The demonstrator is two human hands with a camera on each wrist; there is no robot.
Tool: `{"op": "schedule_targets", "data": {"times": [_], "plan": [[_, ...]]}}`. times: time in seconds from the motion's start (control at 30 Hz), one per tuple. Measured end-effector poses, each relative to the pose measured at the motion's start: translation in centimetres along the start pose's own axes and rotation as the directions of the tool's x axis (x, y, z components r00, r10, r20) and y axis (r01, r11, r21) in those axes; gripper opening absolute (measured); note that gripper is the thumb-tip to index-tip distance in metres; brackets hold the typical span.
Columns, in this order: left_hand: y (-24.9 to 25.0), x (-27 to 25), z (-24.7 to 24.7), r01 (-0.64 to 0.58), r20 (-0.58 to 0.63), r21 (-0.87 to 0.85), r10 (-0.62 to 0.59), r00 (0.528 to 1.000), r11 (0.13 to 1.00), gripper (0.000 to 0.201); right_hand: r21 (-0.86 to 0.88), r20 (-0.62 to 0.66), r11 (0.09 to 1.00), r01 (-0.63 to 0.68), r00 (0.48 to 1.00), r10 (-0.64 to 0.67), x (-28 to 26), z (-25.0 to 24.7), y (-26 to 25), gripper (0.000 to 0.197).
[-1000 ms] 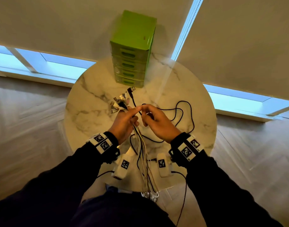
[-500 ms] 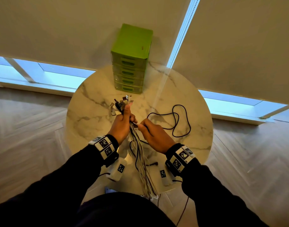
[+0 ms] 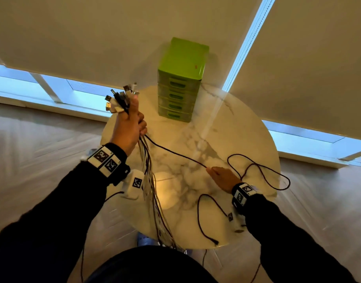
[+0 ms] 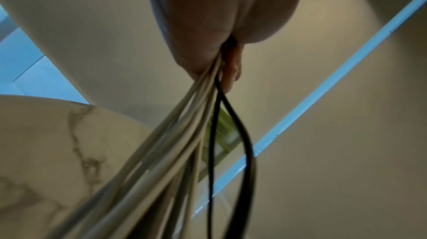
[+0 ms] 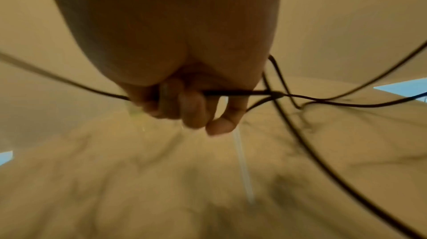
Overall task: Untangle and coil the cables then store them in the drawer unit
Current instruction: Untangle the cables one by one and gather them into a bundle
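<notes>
My left hand [image 3: 130, 123] is raised above the table's left edge and grips a bundle of cables [image 3: 151, 180], mostly white with some black. Their plug ends [image 3: 119, 97] fan out above the fist and the strands [image 4: 175, 133] hang down past the table edge. One black cable [image 3: 175, 153] runs taut from that fist across the marble to my right hand [image 3: 222, 176], whose fingers [image 5: 191, 107] curl round it low over the table. The rest of the black cable loops [image 3: 263, 170] to the right and its end [image 3: 213, 241] lies near the front edge. The green drawer unit [image 3: 180, 82] stands at the back, all drawers closed.
The round marble table [image 3: 226, 129] stands before a wall of pale roller blinds [image 3: 93, 33] with strips of window below. Wooden floor [image 3: 32, 150] surrounds the table. Tagged bands sit on both wrists, with white camera modules hanging under them.
My hands have parted. The left has lifted the bundle up and to the left, and the right has drawn the black cable out to the right, so it is now stretched between them.
</notes>
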State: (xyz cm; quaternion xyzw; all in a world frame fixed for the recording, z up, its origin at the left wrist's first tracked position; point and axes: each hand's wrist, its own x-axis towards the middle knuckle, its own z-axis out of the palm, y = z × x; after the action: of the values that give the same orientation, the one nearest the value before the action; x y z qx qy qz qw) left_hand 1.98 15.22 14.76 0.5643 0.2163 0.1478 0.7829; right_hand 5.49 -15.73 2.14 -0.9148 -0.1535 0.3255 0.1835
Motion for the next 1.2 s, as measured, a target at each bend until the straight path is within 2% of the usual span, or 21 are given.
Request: {"op": "schedule_targets", "data": {"times": [0.07,0.17,0.23,0.3,0.4,0.53,0.67,0.77,0.87,0.93,0.97,1.0,1.07,1.13,1.2], "plan": [[-1.1,-0.5,0.4,0.02,0.054,0.062,-0.023,0.998,0.998,0.018,0.061,-0.192,0.998,0.015,0.981,-0.003,1.0,-2.1,-2.1,0.038],[-3.2,-1.5,1.8,0.09,0.095,0.131,-0.103,0.99,0.987,0.023,0.181,-0.389,0.966,0.186,0.915,-0.104,1.4,-4.6,-7.2,0.038],[-4.4,-2.0,2.6,0.145,0.085,0.156,-0.159,0.984,0.977,0.03,0.215,-0.429,0.927,0.308,0.882,-0.193,1.0,-5.2,-10.9,0.038],[-5.1,-2.3,3.1,0.191,0.045,0.156,-0.2,0.979,0.969,0.041,0.17,-0.422,0.903,0.394,0.857,-0.294,0.6,-4.8,-13.6,0.035],[-5.3,-2.2,3.4,0.197,0.015,0.099,-0.199,0.98,0.975,0.049,0.138,-0.371,0.87,0.473,0.839,-0.397,0.2,-3.7,-15.2,0.026],[-4.5,-1.8,3.3,0.189,-0.004,-0.069,-0.19,0.982,0.98,0.044,0.205,-0.209,0.852,0.481,0.872,-0.442,-0.5,-2.4,-15.3,0.027],[-3.3,-0.4,2.7,0.136,-0.095,-0.249,-0.164,0.982,0.959,0.036,0.206,-0.084,0.86,0.467,0.884,-0.46,-1.3,-1.3,-13.4,0.04],[-1.9,0.7,1.3,0.098,-0.09,-0.327,-0.135,0.987,0.94,0.036,0.236,-0.033,0.875,0.423,0.903,-0.427,-1.4,-0.8,-10.9,0.039],[0.0,1.8,-0.4,0.032,-0.122,-0.312,-0.073,0.99,0.95,0.038,0.28,0.045,0.9,0.333,0.932,-0.359,-0.5,-0.9,-8.1,0.034],[1.5,2.6,-1.6,-0.017,-0.147,-0.298,-0.029,0.989,0.954,0.039,0.172,0.135,0.954,0.246,0.953,-0.27,0.5,-1.4,-6.2,0.03],[2.1,2.9,-2.1,-0.033,-0.152,-0.283,-0.011,0.988,0.959,0.038,0.107,0.16,0.977,0.183,0.967,-0.199,1.1,-1.8,-5.5,0.039],[2.5,3.0,-2.5,-0.042,-0.148,-0.258,0.004,0.989,0.965,0.036,0.067,0.148,0.991,0.116,0.981,-0.125,2.0,-2.4,-5.3,0.049],[2.3,2.5,-2.4,-0.044,-0.101,-0.155,0.029,0.994,0.987,0.032,0.03,-0.016,0.996,0.083,0.996,-0.083,4.0,-3.9,-5.7,0.048],[1.0,1.6,-1.6,-0.035,-0.047,0.0,0.035,0.998,0.999,0.034,0.062,-0.224,0.988,0.144,0.966,-0.127,5.4,-5.5,-8.3,0.039],[-0.6,0.9,-0.5,0.0,-0.009,0.105,0.001,1.0,0.994,0.036,0.117,-0.357,0.959,0.258,0.912,-0.201,6.2,-6.5,-11.8,0.03]]}}
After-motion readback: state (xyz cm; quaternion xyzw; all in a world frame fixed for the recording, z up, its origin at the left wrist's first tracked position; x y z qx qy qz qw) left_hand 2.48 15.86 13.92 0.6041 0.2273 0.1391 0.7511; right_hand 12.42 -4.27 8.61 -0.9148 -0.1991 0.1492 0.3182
